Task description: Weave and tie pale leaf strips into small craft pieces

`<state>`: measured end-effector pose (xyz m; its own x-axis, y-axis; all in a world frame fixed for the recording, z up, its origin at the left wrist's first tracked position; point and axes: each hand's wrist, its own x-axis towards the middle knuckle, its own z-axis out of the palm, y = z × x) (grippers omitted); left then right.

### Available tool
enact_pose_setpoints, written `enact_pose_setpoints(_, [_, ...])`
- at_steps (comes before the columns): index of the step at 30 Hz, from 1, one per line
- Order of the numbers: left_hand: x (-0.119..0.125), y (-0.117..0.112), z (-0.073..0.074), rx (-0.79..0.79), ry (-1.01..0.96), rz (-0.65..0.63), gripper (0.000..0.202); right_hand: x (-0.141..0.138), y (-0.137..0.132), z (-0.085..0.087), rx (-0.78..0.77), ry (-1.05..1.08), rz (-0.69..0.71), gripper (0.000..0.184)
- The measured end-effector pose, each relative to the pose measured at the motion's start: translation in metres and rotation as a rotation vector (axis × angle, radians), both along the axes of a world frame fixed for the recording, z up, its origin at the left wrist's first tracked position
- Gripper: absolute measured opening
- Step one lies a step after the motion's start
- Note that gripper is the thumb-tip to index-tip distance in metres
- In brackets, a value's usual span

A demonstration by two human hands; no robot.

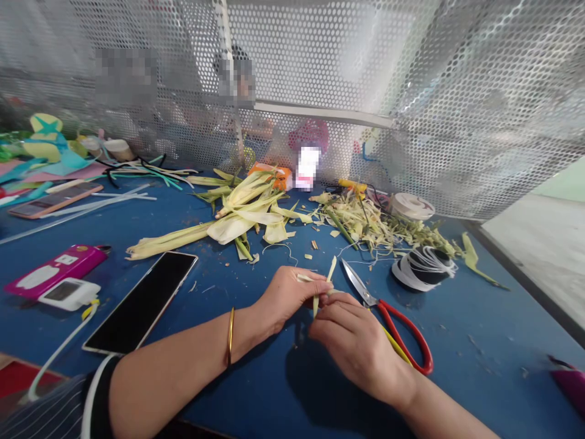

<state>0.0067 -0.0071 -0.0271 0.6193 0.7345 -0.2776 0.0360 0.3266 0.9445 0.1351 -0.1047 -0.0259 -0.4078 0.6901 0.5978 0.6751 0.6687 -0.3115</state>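
Pale green strips of corn husk [332,268] cross one another between my fingertips, just above the blue table. My left hand [289,294], with a gold bangle on its wrist, pinches the strips from the left. From the right, my right hand [348,334] closes on the same strips, its fingers curled and partly hiding them. Close beyond the right hand lie scissors [404,326] with red handles, blades pointing away. A black spool wound with white cord [423,268] sits farther right. Corn husks [242,213] lie in a bundle ahead of my hands.
A heap of husk scraps [365,222] lies before the perforated metal screen [320,61]. At left are a black phone [144,302], a magenta case [59,268] and a white corded device [70,292]. A tape roll [411,206] stands at the back right. People are blurred behind the screen.
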Motion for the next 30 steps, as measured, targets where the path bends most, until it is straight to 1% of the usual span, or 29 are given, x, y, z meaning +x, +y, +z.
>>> enact_pose_setpoints(2, [0.0, 0.001, 0.003, -0.046, -0.015, 0.019, 0.019, 0.002, -0.001, 0.001, 0.024, 0.009, -0.009, 0.021])
enact_pose_setpoints(3, [0.0, 0.001, 0.006, -0.072, -0.026, 0.031, 0.02, 0.004, -0.001, 0.001, 0.045, 0.016, -0.045, 0.018])
enact_pose_setpoints(4, [0.0, 0.002, 0.008, -0.093, -0.032, 0.042, 0.021, 0.006, -0.001, 0.0, 0.066, 0.028, -0.121, 0.016])
enact_pose_setpoints(6, [0.0, 0.002, 0.013, -0.123, -0.035, 0.064, 0.023, 0.013, 0.0, -0.002, 0.081, 0.067, -0.355, 0.021])
enact_pose_setpoints(7, [0.0, 0.002, 0.014, -0.135, -0.031, 0.071, 0.025, 0.016, 0.001, -0.004, 0.058, 0.093, -0.47, 0.023])
enact_pose_setpoints(8, [0.0, 0.002, 0.015, -0.146, -0.027, 0.075, 0.028, 0.018, 0.002, -0.005, 0.008, 0.124, -0.555, 0.022])
enact_pose_setpoints(9, [0.0, 0.002, 0.016, -0.154, -0.023, 0.076, 0.03, 0.02, 0.003, -0.006, -0.063, 0.156, -0.595, 0.019])
enact_pose_setpoints(11, [0.0, 0.001, 0.017, -0.157, -0.01, 0.071, 0.03, 0.021, 0.006, -0.008, -0.217, 0.212, -0.553, 0.016])
enact_pose_setpoints(13, [0.0, 0.001, 0.018, -0.152, 0.013, 0.06, 0.024, 0.02, 0.006, -0.007, -0.322, 0.249, -0.487, 0.024])
enact_pose_setpoints(14, [0.0, 0.001, 0.019, -0.148, 0.027, 0.059, 0.019, 0.02, 0.006, -0.006, -0.35, 0.268, -0.483, 0.027])
enact_pose_setpoints(17, [0.0, 0.001, 0.023, -0.14, 0.068, 0.058, 0.009, 0.02, 0.006, -0.003, -0.403, 0.35, -0.572, 0.031])
enact_pose_setpoints(20, [0.0, 0.002, 0.025, -0.128, 0.083, 0.053, 0.007, 0.021, 0.006, -0.002, -0.462, 0.41, -0.618, 0.034])
enact_pose_setpoints(23, [0.0, 0.003, 0.024, -0.131, 0.071, 0.038, 0.008, 0.021, 0.006, -0.003, -0.487, 0.438, -0.624, 0.036])
enact_pose_setpoints(28, [0.0, 0.004, 0.019, -0.147, 0.061, 0.036, 0.01, 0.019, 0.007, -0.005, -0.411, 0.449, -0.671, 0.035])
enact_pose_setpoints(30, [-0.001, 0.005, 0.018, -0.14, 0.046, 0.032, 0.012, 0.018, 0.007, -0.005, -0.406, 0.461, -0.678, 0.036])
